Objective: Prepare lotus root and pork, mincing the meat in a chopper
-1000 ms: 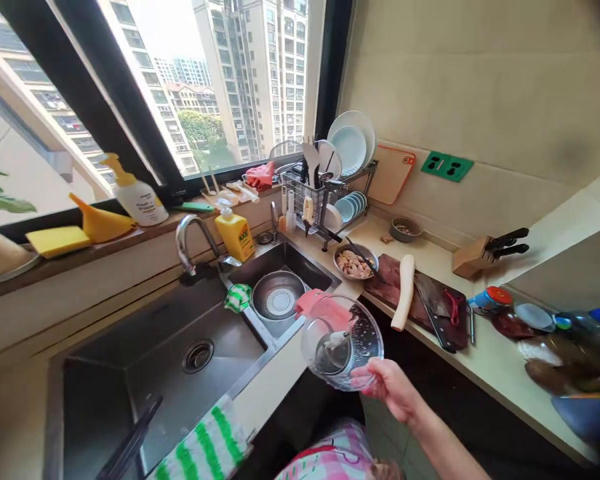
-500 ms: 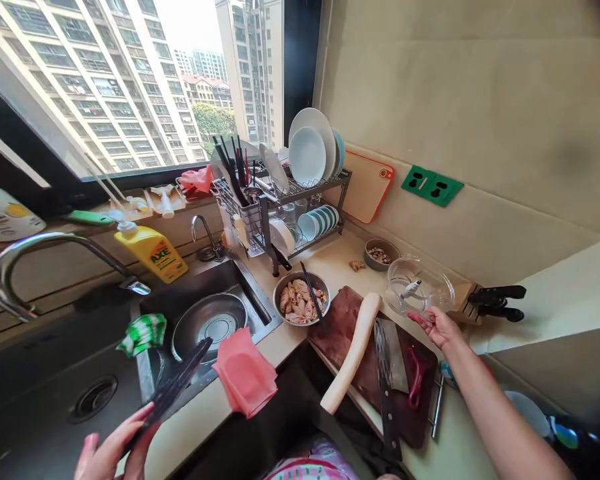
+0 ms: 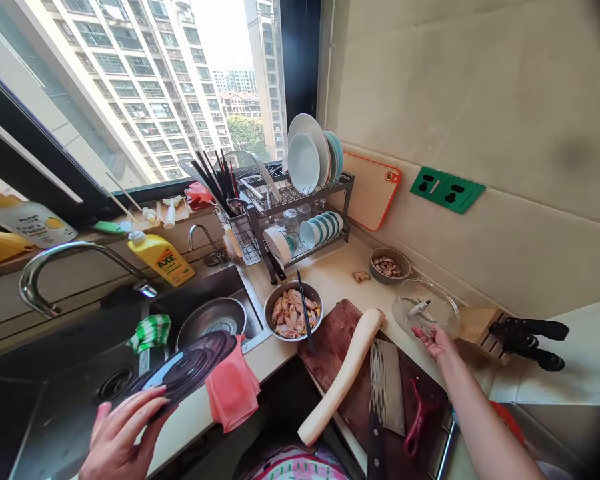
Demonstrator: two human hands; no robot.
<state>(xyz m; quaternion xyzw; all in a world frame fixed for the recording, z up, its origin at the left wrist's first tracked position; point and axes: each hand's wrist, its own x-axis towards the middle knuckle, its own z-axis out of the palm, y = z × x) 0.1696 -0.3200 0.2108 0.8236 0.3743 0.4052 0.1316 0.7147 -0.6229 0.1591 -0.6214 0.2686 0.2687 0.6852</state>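
My left hand [image 3: 125,430] grips a dark, round, ridged lid [image 3: 195,363] by its edge, tilted over the sink's front rim. My right hand [image 3: 436,343] has its fingers closed at the near rim of a clear bowl [image 3: 405,313]; a whitish piece with a dark tip [image 3: 420,307] lies in that bowl. Left of it, a brown cutting board [image 3: 325,347] bears a long peeled white root [image 3: 347,367], a cleaver [image 3: 393,387] and a red peeler [image 3: 417,423]. A metal bowl of raw meat pieces [image 3: 291,312] holds black chopsticks [image 3: 304,300].
A pink cloth [image 3: 233,390] hangs over the counter edge. Behind stand a dish rack [image 3: 305,200], a small bowl of chopped pieces [image 3: 390,265] and ginger [image 3: 361,276]. A knife block [image 3: 480,327] stands right; a pan [image 3: 215,317] sits in the sink under a faucet [image 3: 80,250].
The lid in my left hand has turned from nearly edge-on to show its ridged face. My right hand stays at the clear bowl. The view has shifted slightly.
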